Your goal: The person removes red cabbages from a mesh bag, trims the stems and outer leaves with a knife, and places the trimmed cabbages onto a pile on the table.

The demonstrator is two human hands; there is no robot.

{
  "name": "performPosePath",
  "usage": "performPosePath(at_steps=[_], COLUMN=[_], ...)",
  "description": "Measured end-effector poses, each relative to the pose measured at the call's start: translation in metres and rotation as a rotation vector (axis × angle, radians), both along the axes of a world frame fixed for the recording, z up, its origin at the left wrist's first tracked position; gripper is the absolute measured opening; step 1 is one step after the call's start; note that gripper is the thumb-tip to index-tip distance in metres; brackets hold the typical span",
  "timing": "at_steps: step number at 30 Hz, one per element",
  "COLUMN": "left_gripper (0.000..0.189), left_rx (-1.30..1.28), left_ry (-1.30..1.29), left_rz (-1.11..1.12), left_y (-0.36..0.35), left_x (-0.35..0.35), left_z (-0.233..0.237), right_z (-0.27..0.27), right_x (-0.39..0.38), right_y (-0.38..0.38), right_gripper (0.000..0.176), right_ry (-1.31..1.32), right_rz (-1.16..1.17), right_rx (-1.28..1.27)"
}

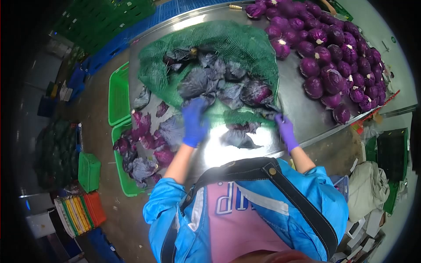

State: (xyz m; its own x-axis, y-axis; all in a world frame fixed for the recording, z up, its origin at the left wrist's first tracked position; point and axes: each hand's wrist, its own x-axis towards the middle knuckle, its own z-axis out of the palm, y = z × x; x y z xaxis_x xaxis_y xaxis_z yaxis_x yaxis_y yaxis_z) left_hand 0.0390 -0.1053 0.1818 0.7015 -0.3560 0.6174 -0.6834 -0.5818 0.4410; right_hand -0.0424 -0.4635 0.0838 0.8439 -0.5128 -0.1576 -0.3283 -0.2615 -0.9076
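A large green net bag (162, 48) lies spread on the metal table (291, 94), its mouth toward me. Inside it are red cabbages with dull outer leaves (193, 83) and a purple head (256, 93). My left hand (195, 122), in a blue glove, is at the bag's near left edge beside the leaves; motion smears its fingers. At the bag's near right corner, my right hand (286, 131), gloved in violet-blue, has its fingers closed on the mesh edge. Loose leaves (239, 136) lie on the table between my hands.
Many trimmed red cabbages (329, 81) are piled at the table's right. A green crate (127, 188) full of cabbage leaves (142, 168) stands at the left edge, with another green crate (119, 94) behind it. A knife handle (235, 7) shows at the far edge.
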Motion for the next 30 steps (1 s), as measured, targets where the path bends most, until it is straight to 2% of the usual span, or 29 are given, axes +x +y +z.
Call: performPosePath(at_steps=[1,2,3,5,6,7,8,9,10,11,12,13,14,15,16,17,18,19,21,22,23,24,25,26,27,28,29,30], left_gripper=[0.051,0.056,0.061,0.062,0.061,0.061,0.061,0.051,0.041,0.041,0.033,0.025,0.023,0.022,0.022,0.021,0.031,0.047,0.060,0.060,0.059,0.060,0.060,0.060,0.061,0.067,0.080,0.092], left_rx=[0.024,0.118,0.222,0.296,0.398,0.499,0.496,0.521,0.547,0.547,0.308,0.056,-0.159,-0.375,-0.366,0.095,-0.415,0.004,0.266,0.115,-0.030,-0.272,-0.147,-0.023,-0.156,-0.318,-0.314,-0.410], left_ry=[0.140,0.162,0.204,0.333,0.368,0.402,0.405,0.322,0.239,0.249,0.589,0.914,0.917,0.911,0.838,0.445,0.932,0.402,0.183,0.113,0.050,0.183,0.154,0.124,0.259,0.444,0.480,0.837], left_rz=[-0.079,-0.165,-0.261,-0.398,-0.376,-0.351,-0.342,-0.362,-0.382,-0.376,-0.367,-0.347,-0.322,-0.295,-0.001,0.119,0.470,0.851,1.105,0.974,0.838,0.641,0.466,0.291,0.114,-0.018,-0.124,-0.127], left_y=[-0.020,-0.040,-0.056,-0.074,-0.077,-0.077,-0.074,-0.069,-0.063,-0.054,-0.039,-0.021,0.001,0.030,0.069,0.117,0.149,0.199,0.212,0.193,0.161,0.132,0.098,0.066,0.043,0.015,-0.004,-0.026], left_x=[-0.011,-0.024,-0.035,-0.051,-0.061,-0.067,-0.066,-0.065,-0.066,-0.068,-0.067,-0.065,-0.065,-0.065,-0.063,-0.054,-0.056,-0.060,-0.068,-0.062,-0.059,-0.053,-0.049,-0.044,-0.037,-0.035,-0.028,-0.031], left_z=[-0.005,-0.014,-0.028,-0.061,-0.066,-0.070,-0.079,-0.089,-0.095,-0.089,-0.082,-0.069,-0.051,-0.036,-0.056,-0.056,-0.050,-0.094,-0.061,-0.047,-0.038,-0.037,-0.025,-0.017,-0.032,-0.031,-0.044,-0.034], right_z=[0.016,0.017,0.017,0.021,0.029,0.045,0.060,0.074,0.088,0.092,0.090,0.087,0.084,0.072,0.053,0.042,0.043,0.044,0.069,0.085,0.084,0.074,0.083,0.086,0.089,0.099,0.106,0.101], right_x=[0.008,0.021,0.037,0.065,0.072,0.079,0.087,0.094,0.101,0.107,0.115,0.125,0.133,0.141,0.147,0.152,0.150,0.139,0.106,0.085,0.064,0.044,0.023,0.013,0.008,0.010,0.018,0.033], right_y=[-0.007,-0.011,-0.017,-0.027,-0.025,-0.020,-0.015,-0.007,0.003,0.009,0.010,0.011,0.013,0.011,0.005,0.003,0.008,0.017,0.043,0.061,0.077,0.082,0.093,0.102,0.110,0.113,0.107,0.101], right_gripper=[0.038,0.031,0.031,0.032,0.032,0.034,0.036,0.036,0.040,0.044,0.044,0.048,0.051,0.051,0.054,0.057,0.057,0.056,0.053,0.051,0.046,0.040,0.034,0.034,0.035,0.035,0.042,0.043], right_ry=[0.100,0.080,0.083,0.231,0.232,0.173,0.109,0.113,-0.061,-0.235,-0.231,-0.105,0.021,0.020,0.006,-0.009,-0.009,-0.078,-0.234,-0.323,-0.301,-0.265,-0.338,-0.341,-0.343,-0.423,-0.346,-0.371], right_rz=[0.000,-0.060,-0.061,0.022,0.027,0.097,0.168,0.179,0.242,0.304,0.312,0.330,0.345,0.351,0.350,0.349,0.356,0.352,0.418,0.491,0.552,0.714,0.854,0.840,0.824,0.696,0.587,0.514], right_rx=[0.276,0.428,0.433,0.358,0.360,0.004,-0.353,-0.352,-0.287,-0.218,-0.215,-0.098,0.018,0.019,-0.001,-0.020,-0.018,-0.114,-0.244,-0.281,-0.223,-0.518,-0.460,-0.296,-0.134,-0.026,-0.150,-0.072])
